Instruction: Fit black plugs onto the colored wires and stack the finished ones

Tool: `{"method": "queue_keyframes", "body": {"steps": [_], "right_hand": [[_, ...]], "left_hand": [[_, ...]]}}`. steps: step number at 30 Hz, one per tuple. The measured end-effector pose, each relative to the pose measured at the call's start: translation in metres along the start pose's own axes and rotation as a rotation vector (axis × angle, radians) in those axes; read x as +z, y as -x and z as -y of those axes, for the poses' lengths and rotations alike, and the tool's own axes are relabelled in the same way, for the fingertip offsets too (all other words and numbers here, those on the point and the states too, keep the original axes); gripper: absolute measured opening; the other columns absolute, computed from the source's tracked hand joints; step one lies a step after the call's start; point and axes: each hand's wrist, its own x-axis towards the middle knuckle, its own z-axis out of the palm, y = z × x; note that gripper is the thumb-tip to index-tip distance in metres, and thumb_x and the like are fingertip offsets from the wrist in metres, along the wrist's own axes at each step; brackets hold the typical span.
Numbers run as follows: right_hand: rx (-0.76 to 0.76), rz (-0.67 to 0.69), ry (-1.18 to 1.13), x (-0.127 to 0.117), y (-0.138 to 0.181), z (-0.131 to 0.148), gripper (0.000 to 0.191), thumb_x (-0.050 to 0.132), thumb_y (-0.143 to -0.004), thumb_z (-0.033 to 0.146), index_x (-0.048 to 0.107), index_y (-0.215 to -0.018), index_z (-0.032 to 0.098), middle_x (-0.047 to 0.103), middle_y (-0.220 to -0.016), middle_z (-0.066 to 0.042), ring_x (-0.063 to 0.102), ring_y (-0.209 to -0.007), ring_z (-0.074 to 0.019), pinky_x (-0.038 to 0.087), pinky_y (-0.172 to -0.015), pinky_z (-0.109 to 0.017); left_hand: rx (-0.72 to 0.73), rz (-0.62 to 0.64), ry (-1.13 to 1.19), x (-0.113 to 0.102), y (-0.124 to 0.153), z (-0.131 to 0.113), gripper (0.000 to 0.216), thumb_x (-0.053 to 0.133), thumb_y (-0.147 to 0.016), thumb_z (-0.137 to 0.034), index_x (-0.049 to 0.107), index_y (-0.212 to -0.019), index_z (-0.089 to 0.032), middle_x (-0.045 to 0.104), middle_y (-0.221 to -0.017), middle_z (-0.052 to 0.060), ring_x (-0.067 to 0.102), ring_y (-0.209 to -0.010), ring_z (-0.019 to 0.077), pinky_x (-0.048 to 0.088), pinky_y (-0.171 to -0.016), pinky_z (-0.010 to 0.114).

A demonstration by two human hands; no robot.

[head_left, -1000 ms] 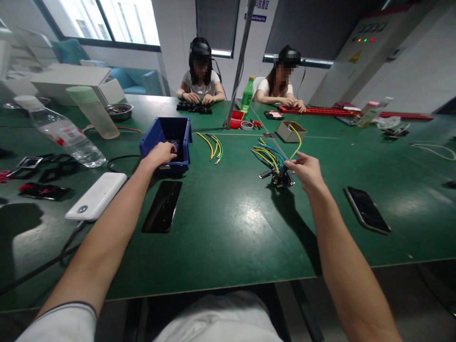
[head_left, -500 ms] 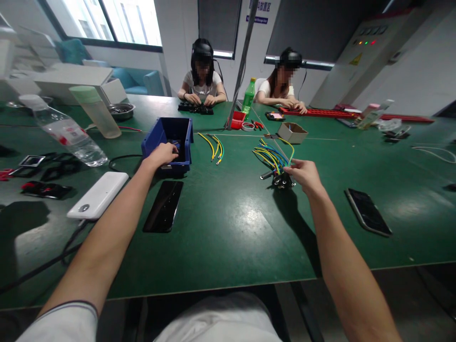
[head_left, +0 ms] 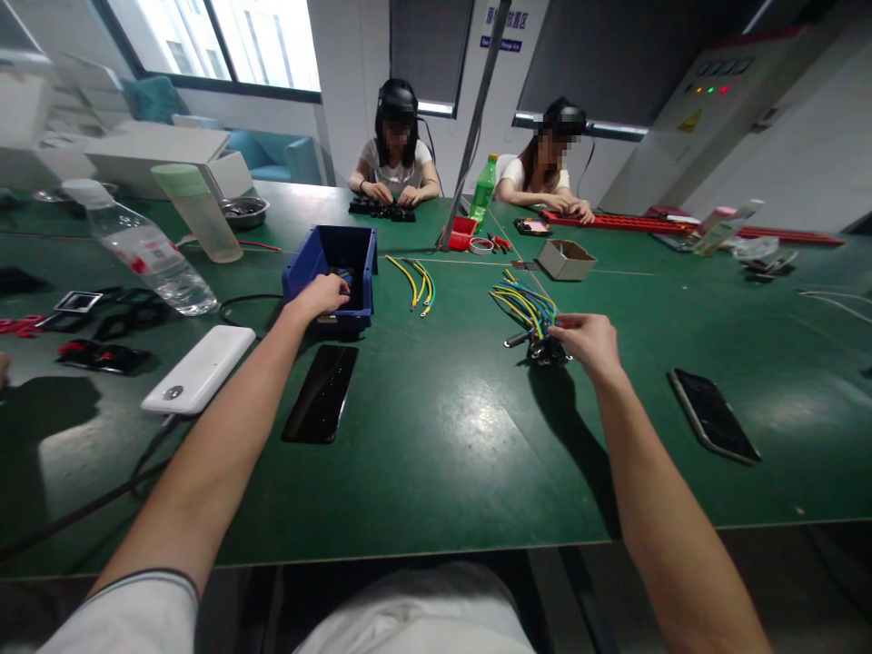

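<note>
My left hand [head_left: 325, 295] reaches over the front wall of a blue plastic bin [head_left: 363, 313]. Its fingers are curled inside, and whatever they grip is hidden; small dark parts lie in the bin. On the right, my right hand [head_left: 591, 341] has thumb and fingers pinched together on a wire at the edge of a bundle of yellow, green and blue wires [head_left: 521, 302]. Metal ring terminals [head_left: 549, 356] show at the bundle's near end. Between the hands, several loose yellow-green wires [head_left: 423, 286] with ring ends lie on the green table [head_left: 422, 481].
A black phone [head_left: 320, 393] lies below the bin, another phone [head_left: 713, 415] at right. At left are a white power bank [head_left: 200, 368], a water bottle [head_left: 146, 252] and a cup [head_left: 197, 213]. A small carton [head_left: 567, 261] sits beyond the wires. Two people work across the table.
The view has shifted slightly. The yellow-green wire that arched up beside my right hand has dropped toward the bundle. My left hand stays in the bin.
</note>
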Motion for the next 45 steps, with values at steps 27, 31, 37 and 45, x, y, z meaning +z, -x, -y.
{"method": "queue_keyframes", "body": {"steps": [27, 31, 37, 45], "right_hand": [[-0.569, -0.124, -0.029, 0.052, 0.068, 0.071, 0.021, 0.047, -0.088, 0.025, 0.066, -0.091, 0.018, 0.068, -0.086, -0.009, 0.061, -0.083, -0.0217, 0.045, -0.081, -0.032], [-0.636, 0.081, 0.037, 0.077, 0.079, 0.081, 0.021, 0.048, -0.089, 0.026, 0.067, -0.091, 0.019, 0.068, -0.086, -0.008, 0.062, -0.084, -0.0212, 0.044, -0.079, -0.03], [-0.698, 0.17, 0.244, 0.086, 0.085, 0.091, 0.027, 0.043, -0.094, 0.032, 0.067, -0.097, 0.02, 0.07, -0.092, -0.007, 0.062, -0.087, -0.021, 0.041, -0.074, -0.028], [-0.657, 0.181, 0.363, 0.101, 0.077, 0.122, 0.031, 0.038, -0.095, 0.033, 0.066, -0.098, 0.019, 0.072, -0.096, -0.009, 0.063, -0.089, -0.0215, 0.038, -0.072, -0.028]], "left_hand": [[0.032, -0.061, 0.039, 0.002, 0.001, 0.002, 0.025, 0.06, -0.08, -0.026, 0.073, -0.1, -0.018, 0.074, -0.098, 0.01, 0.069, -0.094, 0.0242, 0.05, -0.084, 0.024], [0.041, -0.06, 0.047, 0.002, 0.002, 0.001, 0.023, 0.058, -0.081, -0.025, 0.074, -0.097, -0.019, 0.075, -0.096, 0.009, 0.069, -0.092, 0.023, 0.05, -0.083, 0.023], [0.04, -0.054, 0.054, 0.002, 0.002, -0.001, 0.025, 0.056, -0.083, -0.024, 0.074, -0.097, -0.017, 0.074, -0.097, 0.012, 0.069, -0.094, 0.0255, 0.05, -0.085, 0.027], [0.035, -0.048, 0.098, -0.004, 0.009, -0.006, 0.022, 0.061, -0.08, -0.018, 0.074, -0.098, -0.016, 0.074, -0.096, 0.01, 0.068, -0.094, 0.0232, 0.05, -0.086, 0.025]]}}
